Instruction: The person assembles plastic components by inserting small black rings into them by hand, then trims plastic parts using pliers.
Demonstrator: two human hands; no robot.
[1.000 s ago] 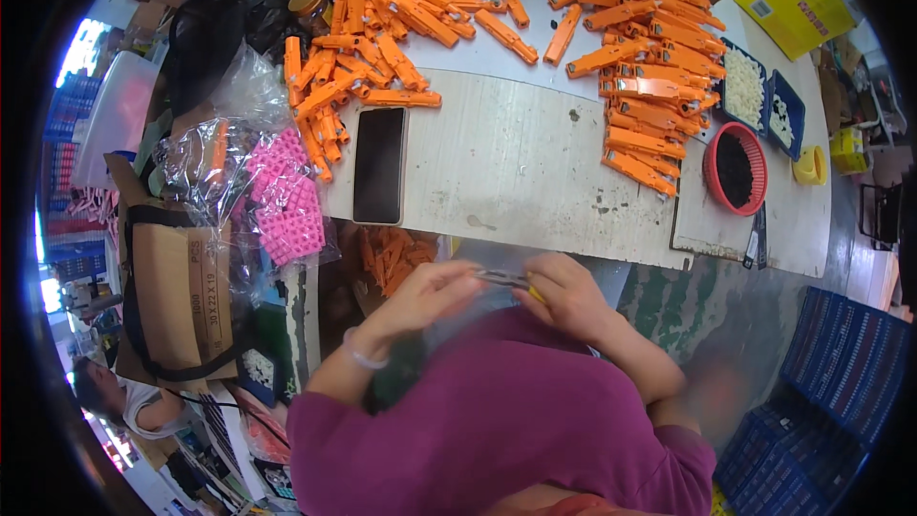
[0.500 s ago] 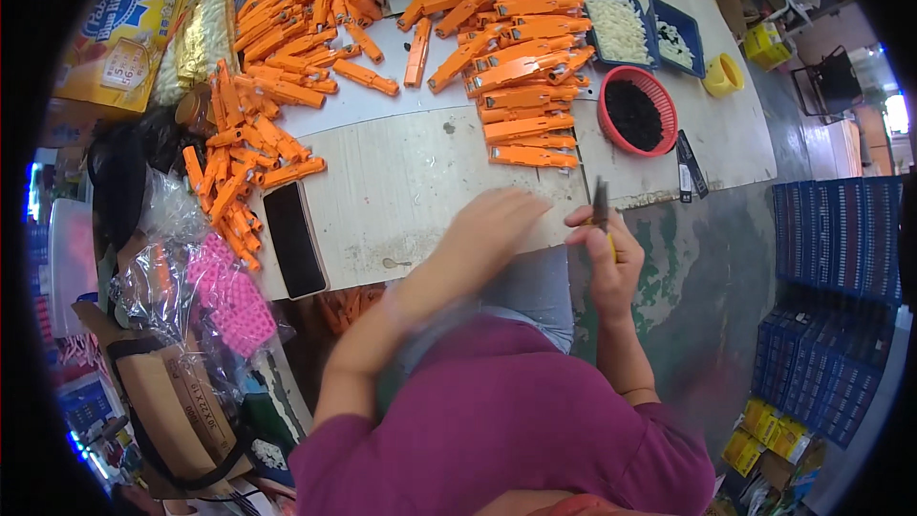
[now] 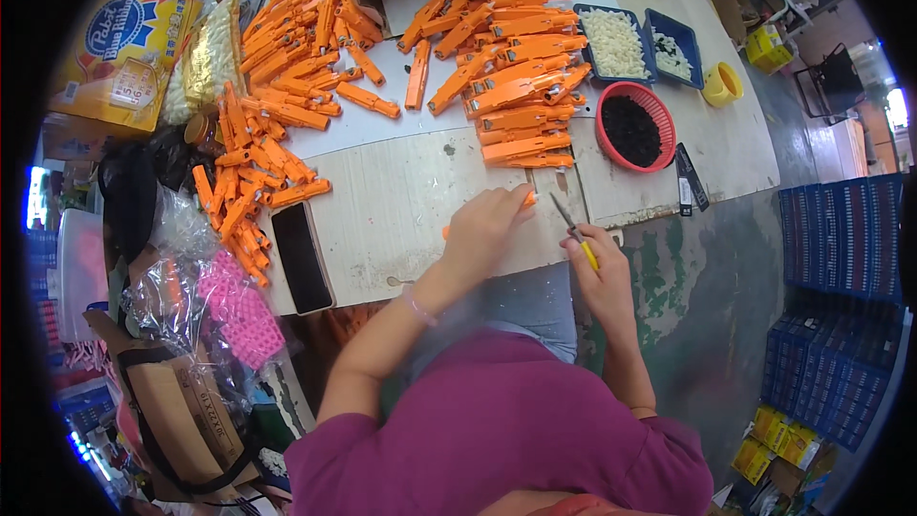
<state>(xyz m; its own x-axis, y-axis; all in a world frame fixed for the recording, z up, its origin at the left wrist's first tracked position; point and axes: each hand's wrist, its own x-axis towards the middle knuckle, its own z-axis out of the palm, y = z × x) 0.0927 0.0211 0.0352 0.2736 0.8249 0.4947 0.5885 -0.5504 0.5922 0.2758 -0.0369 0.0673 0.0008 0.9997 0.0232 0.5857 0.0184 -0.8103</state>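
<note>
My left hand (image 3: 480,231) is closed around an orange plastic piece (image 3: 530,199) over the table's near edge. Both ends of the piece stick out past my fingers, and the rest is hidden. Just to the right, my right hand (image 3: 606,279) grips a small hand tool (image 3: 587,253) with a yellow handle and a narrow, pointed metal end. The tool's tip points up and left, close to the piece but apart from it. Beyond my hands lies a row of similar orange pieces (image 3: 525,76), stacked side by side.
More orange pieces (image 3: 296,76) lie heaped on the left, by a phone (image 3: 303,258). At right stand a red basket (image 3: 601,139) of black parts, two blue trays (image 3: 585,53) with whitish parts, and a yellow cup (image 3: 723,82). Plastic bags and a cardboard box (image 3: 172,401) crowd the left side.
An orange piece now shows in my left hand, where none was visible before. My right hand has moved down slightly, and its tool has tilted left toward the piece.
</note>
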